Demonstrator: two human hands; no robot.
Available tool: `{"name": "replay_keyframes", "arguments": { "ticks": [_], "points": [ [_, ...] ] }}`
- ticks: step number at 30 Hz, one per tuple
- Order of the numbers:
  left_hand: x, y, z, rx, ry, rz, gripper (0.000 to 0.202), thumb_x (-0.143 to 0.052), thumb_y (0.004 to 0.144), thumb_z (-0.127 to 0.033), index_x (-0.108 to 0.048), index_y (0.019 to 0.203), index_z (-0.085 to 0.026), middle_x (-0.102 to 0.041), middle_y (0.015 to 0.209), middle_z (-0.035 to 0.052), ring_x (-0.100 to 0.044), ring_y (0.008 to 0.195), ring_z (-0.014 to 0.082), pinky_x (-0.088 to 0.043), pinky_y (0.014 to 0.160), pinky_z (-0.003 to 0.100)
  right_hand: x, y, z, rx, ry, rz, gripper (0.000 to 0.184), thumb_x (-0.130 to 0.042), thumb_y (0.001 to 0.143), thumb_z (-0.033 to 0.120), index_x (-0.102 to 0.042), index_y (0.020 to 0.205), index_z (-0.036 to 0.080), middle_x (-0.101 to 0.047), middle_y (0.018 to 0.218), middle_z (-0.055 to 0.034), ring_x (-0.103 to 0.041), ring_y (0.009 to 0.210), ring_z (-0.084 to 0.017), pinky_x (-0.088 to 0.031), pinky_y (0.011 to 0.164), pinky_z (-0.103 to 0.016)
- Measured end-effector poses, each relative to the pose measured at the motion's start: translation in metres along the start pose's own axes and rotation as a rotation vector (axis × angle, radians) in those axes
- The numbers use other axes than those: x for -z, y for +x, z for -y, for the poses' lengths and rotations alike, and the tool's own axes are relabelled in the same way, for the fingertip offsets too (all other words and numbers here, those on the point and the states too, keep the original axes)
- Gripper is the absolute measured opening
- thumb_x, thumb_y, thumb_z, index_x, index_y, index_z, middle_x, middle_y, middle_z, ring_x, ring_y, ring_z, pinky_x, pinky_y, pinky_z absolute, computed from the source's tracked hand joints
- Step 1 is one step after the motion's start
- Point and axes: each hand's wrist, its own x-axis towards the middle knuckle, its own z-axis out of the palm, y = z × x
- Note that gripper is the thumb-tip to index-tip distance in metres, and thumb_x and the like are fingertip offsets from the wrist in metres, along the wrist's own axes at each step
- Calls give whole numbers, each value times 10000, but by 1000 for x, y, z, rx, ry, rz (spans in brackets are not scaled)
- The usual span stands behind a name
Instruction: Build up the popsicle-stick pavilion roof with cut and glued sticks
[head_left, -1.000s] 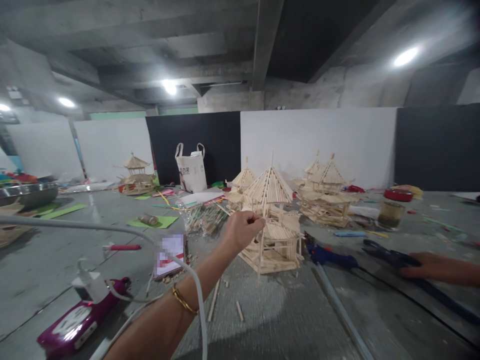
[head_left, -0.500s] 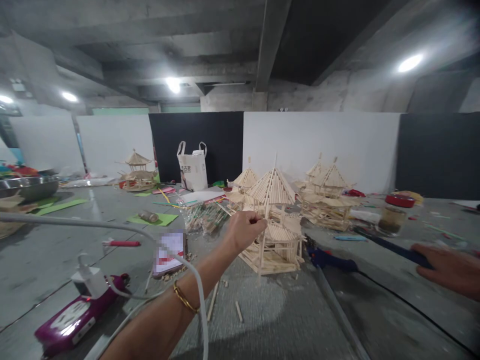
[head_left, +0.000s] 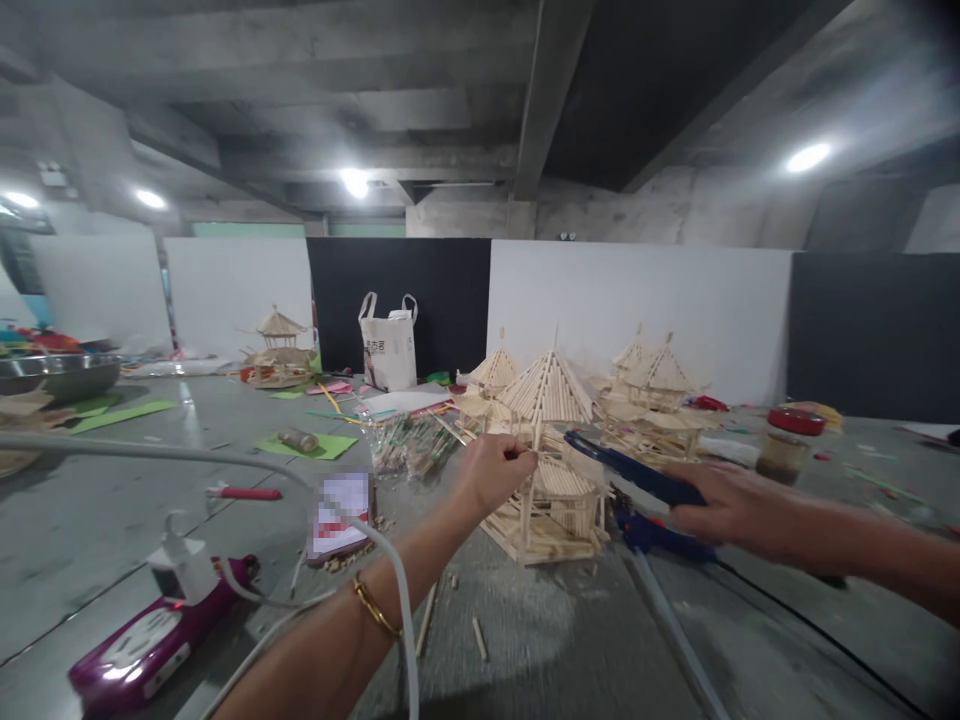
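Front centre stands a wooden-stick pavilion model [head_left: 551, 395] with a pointed roof and a railed base. My left hand [head_left: 495, 472] comes in from the left, thumb and fingers pinched on an upright thin wooden stick at the model's front, just below the eave. From the right reaches my right hand [head_left: 716, 505], wrapped round a long dark blue hand tool [head_left: 637, 470]; its exact kind is unclear. The tool's dark tip points at the pavilion, close to its right side beneath the roof. Below that hand lies a blue glue gun [head_left: 667, 537] with a black cord.
More stick pavilions [head_left: 660, 375] stand behind. A lidded jar [head_left: 787, 445] is at right. Left of my arm lie a phone [head_left: 341, 515], a purple power strip [head_left: 161, 630] and a bag of sticks [head_left: 412, 440]. A white cable [head_left: 409, 610] loops over my left forearm.
My right hand has swung left with the dark blue tool, from the far right to beside the pavilion. My left hand keeps its pinch at about the same spot. The view has tilted slightly up.
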Motion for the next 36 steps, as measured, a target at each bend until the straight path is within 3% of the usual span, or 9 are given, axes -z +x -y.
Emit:
{"name": "replay_keyframes", "arguments": {
  "ticks": [7, 21, 29, 33, 36],
  "points": [
    [2, 0, 0, 4, -2, 3, 207, -524, 664, -261, -627, 514, -162, -428, 439, -62, -420, 490, 98, -276, 491, 224, 6, 23, 14, 21, 8, 102, 150, -400, 741, 263, -516, 750, 169, -574, 613, -20, -541, 626, -188, -377, 585, -282],
    [3, -1, 0, 8, -20, -4, 185, -533, 661, -230, -654, 544, -153, -450, 455, -59, -432, 506, 99, -288, 500, 216, 6, 28, 22, 32, 165, 166, 89, -415, 723, 249, -480, 686, 200, -526, 520, 27, -498, 493, -135, -365, 485, -236],
    [5, -17, -10, -29, -48, 26, 181, -531, 665, -220, -652, 546, -157, -478, 474, -54, -435, 502, 90, -299, 505, 207, 2, 18, 11, 24, 144, 146, 95, -449, 718, 238, -512, 666, 190, -573, 606, 3, -522, 596, -156, -374, 556, -252],
    [8, -32, -15, -27, -65, 61, 165, -537, 655, -216, -649, 552, -153, -462, 469, -57, -411, 488, 83, -284, 487, 204, 0, 6, 21, 43, 76, 103, 108, -470, 710, 255, -550, 740, 187, -616, 749, -22, -543, 709, -189, -382, 599, -267],
    [11, -44, -11, 1, -74, 83, 165, -529, 654, -230, -647, 572, -148, -460, 471, -55, -395, 475, 81, -266, 461, 203, -5, 0, 35, 14, 72, 148, 124, -426, 728, 247, -529, 760, 187, -600, 697, -15, -545, 655, -177, -379, 567, -263]
  ]
}}
